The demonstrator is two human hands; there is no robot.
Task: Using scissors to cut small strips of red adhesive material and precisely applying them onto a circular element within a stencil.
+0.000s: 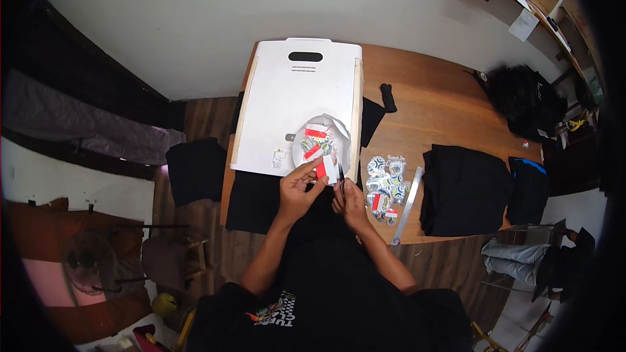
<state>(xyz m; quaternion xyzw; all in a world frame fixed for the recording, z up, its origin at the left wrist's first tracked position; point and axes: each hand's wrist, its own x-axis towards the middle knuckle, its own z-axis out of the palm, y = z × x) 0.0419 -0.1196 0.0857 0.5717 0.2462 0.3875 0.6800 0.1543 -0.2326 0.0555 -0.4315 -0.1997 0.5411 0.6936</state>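
Observation:
My left hand (298, 190) pinches a small red-and-white sticker sheet (328, 170) by its left side. At the sheet's right edge, my right hand (352, 205) is closed around dark scissors (341, 172), whose thin blades point away from me. Just beyond my hands, a round white bowl-like container (341, 132) holds several colourful cut pieces, some of them red and white. More patterned stickers (386, 186) lie on the table right of my right hand. The scissors' handles are mostly hidden by my fingers.
Under the container is a large white board (297, 104) with a slot handle. A metal ruler (407, 205) lies beside the stickers on the wooden table (430, 85). Folded black garments (464, 190) are stacked to the right, and a black bag (525, 101) sits at the far right.

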